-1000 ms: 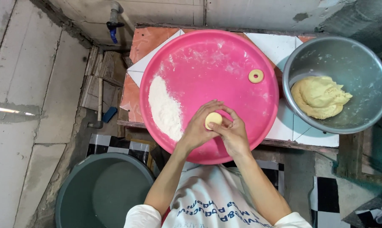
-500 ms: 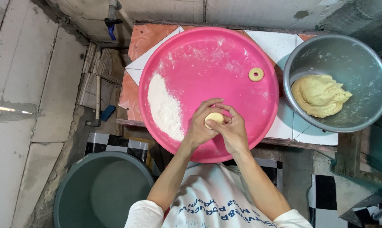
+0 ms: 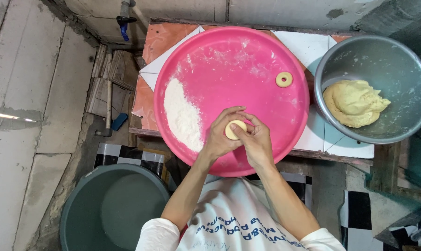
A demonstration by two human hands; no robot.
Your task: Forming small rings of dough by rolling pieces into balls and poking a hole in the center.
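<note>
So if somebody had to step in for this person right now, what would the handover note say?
Left hand: cupped around a small dough piece, holding it above the pink tray.
Right hand: closed on the same piece from the other side, thumb pressing its top.
Things: one finished dough ring lies on the tray's far right; a flour heap sits on its left side; the main dough lump is in the metal bowl to the right.
Done: one ring shaped.
Left: the piece in hand has no hole yet, and most of the dough in the bowl looks unused.
</note>
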